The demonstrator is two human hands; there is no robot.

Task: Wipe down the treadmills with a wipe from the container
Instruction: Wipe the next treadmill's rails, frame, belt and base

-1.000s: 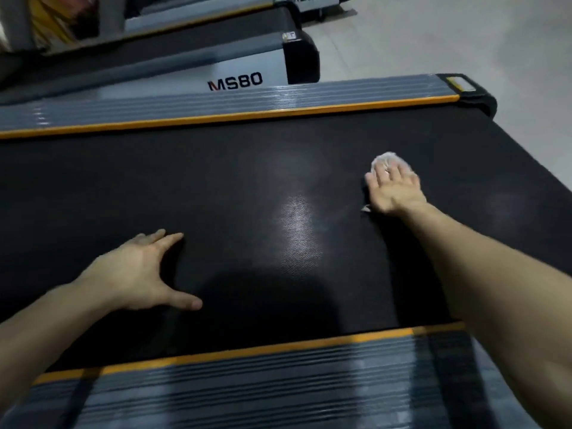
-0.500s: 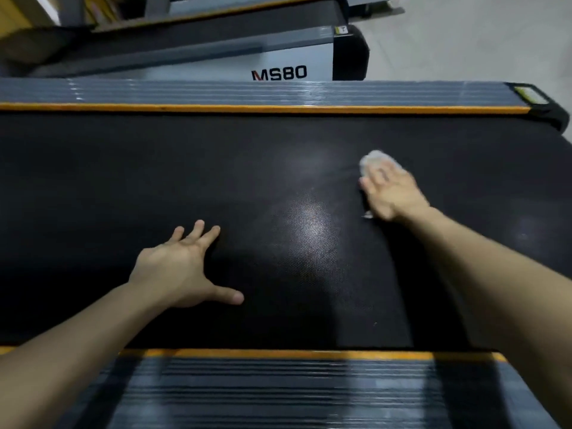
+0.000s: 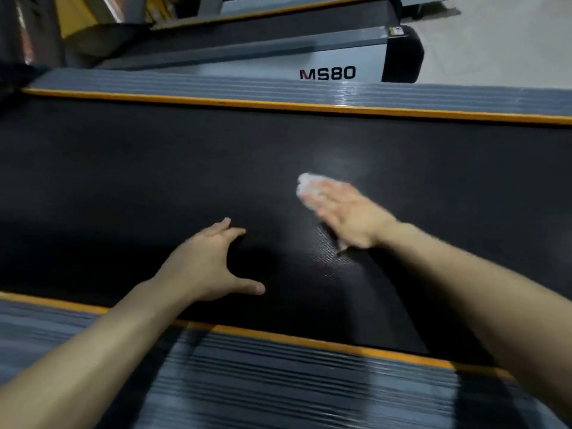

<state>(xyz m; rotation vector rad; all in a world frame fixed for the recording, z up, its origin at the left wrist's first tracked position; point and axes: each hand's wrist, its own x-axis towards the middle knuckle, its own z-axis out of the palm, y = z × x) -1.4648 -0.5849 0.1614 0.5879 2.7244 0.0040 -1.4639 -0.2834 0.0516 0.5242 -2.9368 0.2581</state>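
- Nearest me is the ribbed grey side rail [image 3: 278, 385] of the treadmill, edged by an orange stripe [image 3: 309, 343] where it meets the belt.
- Just past that stripe my left hand [image 3: 204, 267] rests on the black belt [image 3: 108, 187], fingers spread and thumb splayed to the side. It holds nothing, and I judge it is only propping me up.
- Further out and to the right, my right hand [image 3: 349, 215] lies flat with straight fingers, pressing the white wipe [image 3: 306, 187] onto the belt. The hand is blurred, so I cannot tell the exact finger spacing.
- The wipe is bunched and peeks out beyond the fingertips, on the far-left side of that hand. It is well apart from my left hand, so the right does the work.
- The belt's long axis runs left to right across my view. I judge the next strokes should sweep along it, with plenty of belt left on both sides.
- Beyond the belt lies the far rail [image 3: 216, 85], then a second treadmill [image 3: 340, 57] marked MS80 and pale floor [image 3: 501, 41].
- The container is not in view.
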